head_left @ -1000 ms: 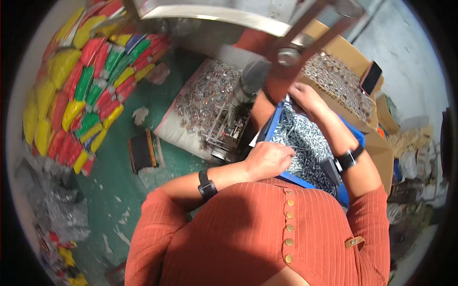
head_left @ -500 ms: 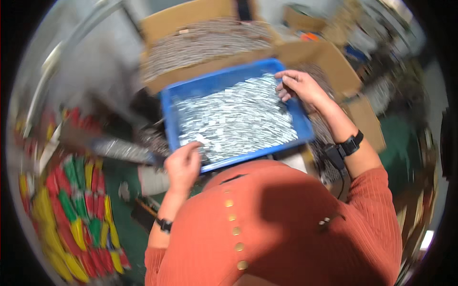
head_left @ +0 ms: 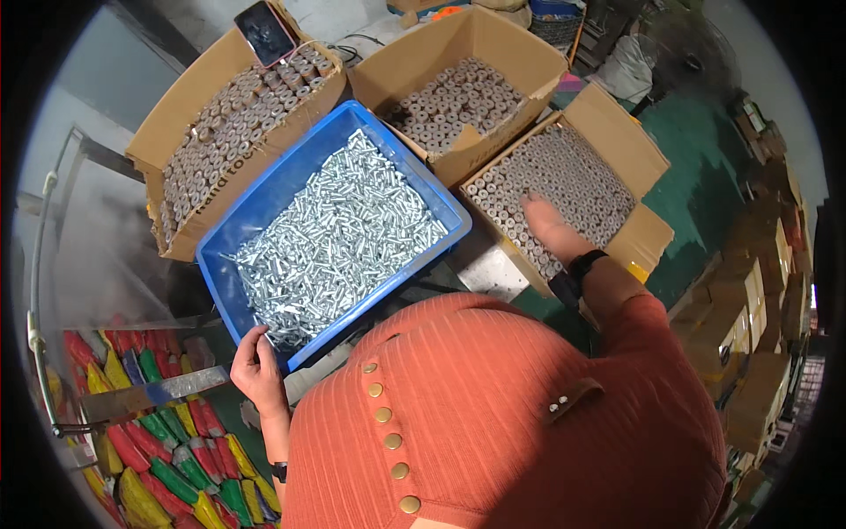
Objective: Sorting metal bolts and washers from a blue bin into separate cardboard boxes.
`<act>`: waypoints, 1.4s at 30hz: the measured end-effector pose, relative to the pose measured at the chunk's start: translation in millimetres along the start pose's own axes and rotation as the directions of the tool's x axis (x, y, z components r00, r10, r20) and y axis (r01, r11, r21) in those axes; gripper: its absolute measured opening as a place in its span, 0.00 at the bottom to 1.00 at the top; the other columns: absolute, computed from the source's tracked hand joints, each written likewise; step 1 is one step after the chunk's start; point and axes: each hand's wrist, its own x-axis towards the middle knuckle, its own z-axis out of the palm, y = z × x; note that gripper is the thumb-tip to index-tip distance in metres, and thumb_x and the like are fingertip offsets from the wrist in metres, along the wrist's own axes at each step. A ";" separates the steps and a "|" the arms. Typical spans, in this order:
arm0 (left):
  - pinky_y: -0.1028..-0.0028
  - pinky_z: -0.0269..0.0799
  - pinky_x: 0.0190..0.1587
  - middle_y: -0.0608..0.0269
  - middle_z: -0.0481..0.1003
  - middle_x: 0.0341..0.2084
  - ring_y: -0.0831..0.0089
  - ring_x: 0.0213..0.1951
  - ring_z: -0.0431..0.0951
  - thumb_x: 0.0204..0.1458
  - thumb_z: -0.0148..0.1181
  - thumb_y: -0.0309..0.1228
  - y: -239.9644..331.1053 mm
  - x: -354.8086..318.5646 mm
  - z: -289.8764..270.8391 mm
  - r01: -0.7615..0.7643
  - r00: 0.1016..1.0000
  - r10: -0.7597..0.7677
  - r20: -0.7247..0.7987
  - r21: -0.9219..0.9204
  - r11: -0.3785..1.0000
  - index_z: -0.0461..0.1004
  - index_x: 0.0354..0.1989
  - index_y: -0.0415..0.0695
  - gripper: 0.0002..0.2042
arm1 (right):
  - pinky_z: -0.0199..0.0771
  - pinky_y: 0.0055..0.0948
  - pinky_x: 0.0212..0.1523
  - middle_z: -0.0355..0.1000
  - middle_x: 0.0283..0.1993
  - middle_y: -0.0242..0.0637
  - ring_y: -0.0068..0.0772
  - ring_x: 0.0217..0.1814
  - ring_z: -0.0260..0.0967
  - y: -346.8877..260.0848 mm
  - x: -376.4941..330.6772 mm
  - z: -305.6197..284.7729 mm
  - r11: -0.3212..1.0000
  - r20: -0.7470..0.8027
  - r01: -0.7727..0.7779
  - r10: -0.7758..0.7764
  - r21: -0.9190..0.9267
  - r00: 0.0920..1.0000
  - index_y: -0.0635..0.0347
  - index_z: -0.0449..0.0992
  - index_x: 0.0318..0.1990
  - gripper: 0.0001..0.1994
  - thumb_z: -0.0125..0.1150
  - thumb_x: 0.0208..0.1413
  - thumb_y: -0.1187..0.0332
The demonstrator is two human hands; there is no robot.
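Observation:
A blue plastic tray (head_left: 461, 217) holds a heap of small silvery metal pins (head_left: 339, 234). At its near left corner is my left hand (head_left: 257, 375), fingers curled and closed close to the rim; what they hold, if anything, is too small to make out. My right hand (head_left: 551, 231) reaches over the open cardboard box (head_left: 652, 231) on the right, touching or just above the tightly packed small cylinders (head_left: 577, 172) with holes in their ends. Its fingertips are mostly hidden, so its grip does not show.
Two more cardboard boxes of such cylinders stand behind the tray, one at the left (head_left: 145, 137) and one in the middle (head_left: 529, 57). A phone (head_left: 264, 33) rests on the left box. Colourful bundles (head_left: 172, 441) lie lower left; stacked cartons (head_left: 749, 309) line the right.
My right hand has left the blue tray and moved to the cylinders in the right box. My left hand stays by the tray's near left corner. The view has turned.

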 end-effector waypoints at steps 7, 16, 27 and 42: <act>0.82 0.64 0.29 0.68 0.76 0.26 0.85 0.26 0.68 0.56 0.55 0.21 -2.8 2.0 -2.8 0.008 1.000 -0.007 -0.017 0.072 0.997 0.79 0.39 0.33 0.08 | 0.72 0.25 0.34 0.75 0.42 0.37 0.27 0.37 0.72 31.7 9.7 -56.3 0.695 0.287 -0.092 -0.169 0.713 0.943 0.60 0.71 0.54 0.15 0.51 0.63 0.65; 0.78 0.69 0.33 0.61 0.79 0.27 0.79 0.28 0.74 0.54 0.56 0.20 6.8 4.9 -2.1 0.008 0.999 -0.002 -0.040 0.160 0.987 0.79 0.36 0.34 0.06 | 0.72 0.28 0.35 0.77 0.33 0.38 0.31 0.35 0.72 -104.9 160.2 -158.3 0.675 -0.001 0.274 -0.376 0.685 0.927 0.56 0.77 0.50 0.13 0.56 0.60 0.67; 0.76 0.67 0.27 0.60 0.74 0.20 0.76 0.22 0.73 0.51 0.57 0.21 22.3 11.3 -0.4 -0.041 0.999 0.048 -0.022 0.260 0.965 0.79 0.35 0.36 0.06 | 0.74 0.41 0.49 0.76 0.47 0.53 0.53 0.51 0.73 -129.5 276.2 -3.4 0.763 0.475 0.645 -0.582 0.040 0.660 0.62 0.77 0.48 0.18 0.59 0.47 0.69; 0.71 0.71 0.27 0.55 0.76 0.19 0.65 0.21 0.77 0.48 0.58 0.21 36.6 14.1 -3.4 -0.107 0.993 0.115 -0.007 0.311 0.944 0.80 0.32 0.40 0.06 | 0.76 0.29 0.50 0.75 0.53 0.39 0.28 0.50 0.73 -156.7 218.5 -45.4 0.718 0.553 0.341 -0.690 0.607 0.467 0.64 0.75 0.55 0.17 0.60 0.60 0.70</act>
